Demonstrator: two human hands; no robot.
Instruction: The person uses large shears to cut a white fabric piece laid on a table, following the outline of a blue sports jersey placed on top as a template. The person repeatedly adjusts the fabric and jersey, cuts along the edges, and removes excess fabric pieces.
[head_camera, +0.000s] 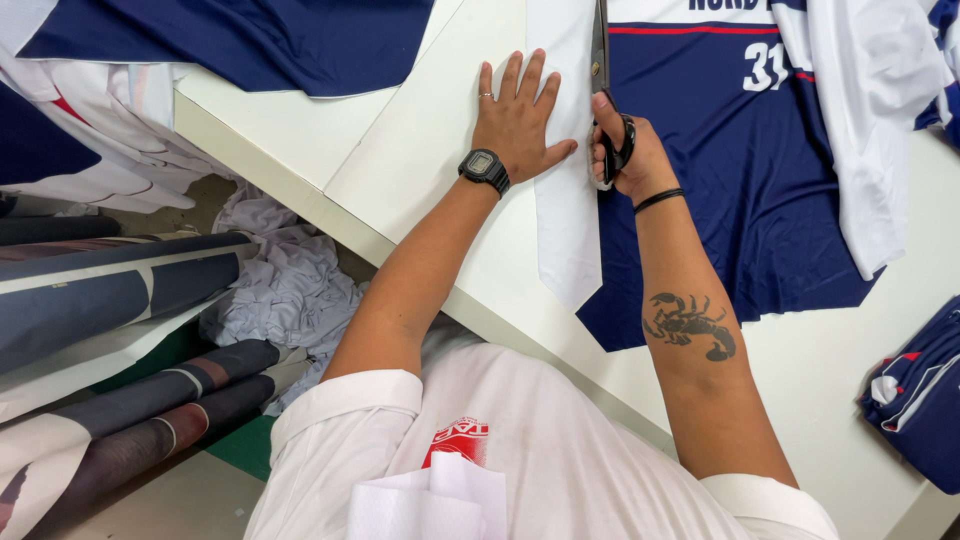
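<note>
Head view: left hand (518, 120) lies flat, its fingers (512, 78) spread apart, pressing a long white fabric strip (566, 215) onto the white surface (420, 150). A ring shows on one finger, a dark digital watch (484, 170) on the wrist. Right hand (628, 150) is closed around the black handles of the scissors (604, 110); the blades run away from the person along the seam where the white strip meets the navy jersey panel (720, 180). Blade tips pass out of frame at the top, so I cannot tell how wide they stand.

Position: strip and jersey panel lie side by side, touching, in the middle of the surface, the strip's pointed near end close to the near edge. More white fabric (870, 130) drapes over the jersey panel toward the right edge. A folded navy bundle (915, 400) sits at the near right corner. Off the left edge, below, are fabric rolls (110, 300) and crumpled grey cloth (285, 285).

Step in hand, as judged: cutting along the strip's right border, partway up its length. Next move would call for the flat hand to keep the strip taut and unshifted while the blades advance straight along the line, without nicking the navy panel.
</note>
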